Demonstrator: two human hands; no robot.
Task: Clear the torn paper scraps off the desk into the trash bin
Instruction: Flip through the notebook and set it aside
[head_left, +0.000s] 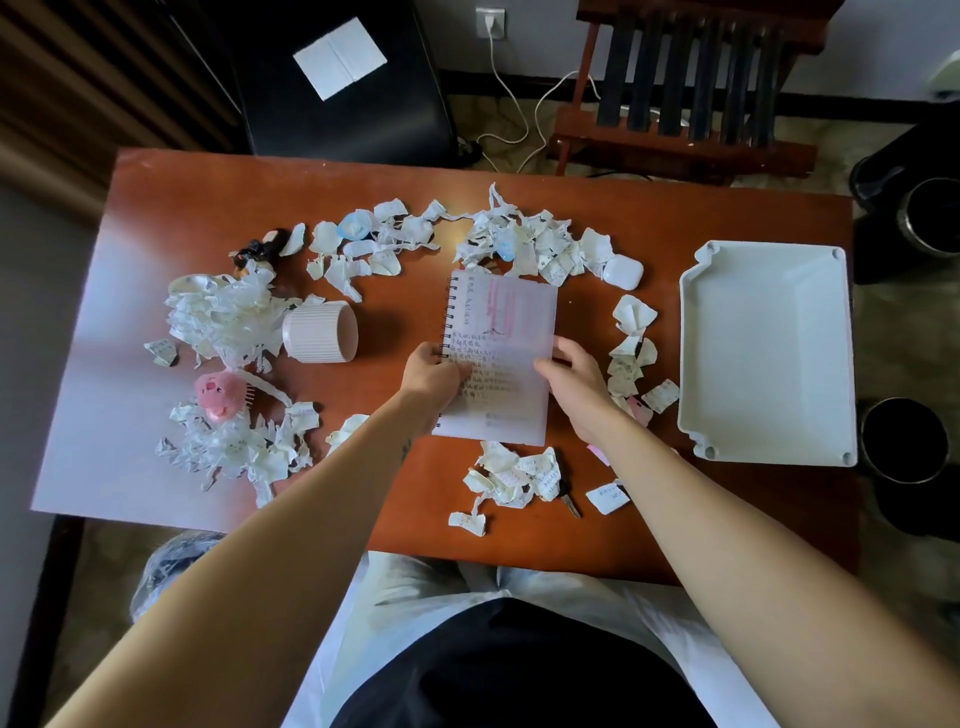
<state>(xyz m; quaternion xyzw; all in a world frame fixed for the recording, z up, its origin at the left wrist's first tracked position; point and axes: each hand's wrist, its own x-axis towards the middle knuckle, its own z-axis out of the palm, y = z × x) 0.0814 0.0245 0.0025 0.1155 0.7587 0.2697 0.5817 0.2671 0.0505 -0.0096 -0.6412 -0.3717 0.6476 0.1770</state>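
Torn scraps lie in a loose ring on the desk, all of them on the wood. The thickest heaps are at centre left and lower left. A long band runs across the top centre, a thinner string runs down the right of centre, and a small clump sits near the bottom edge.

In the middle of the ring is an open spiral notebook with handwriting on the page. The left hand grips its lower left edge by the spiral, thumb on the page and fingers curled around it. The right hand holds the lower right edge, thumb on the paper and fingers curled beside it. Whether the notebook rests on the desk or is raised off it cannot be told.

A bin lined with clear plastic stands off the desk at the lower left, beside the person's knee and well apart from both hands.

A ribbed cup lies on its side touching the centre-left heap. A pink pig toy sits among the lower-left scraps. A white case rests at the right end of the top band, and a key lies by the bottom clump. A white tray fills the right end of the desk, with two dark tubs on the floor beyond it.
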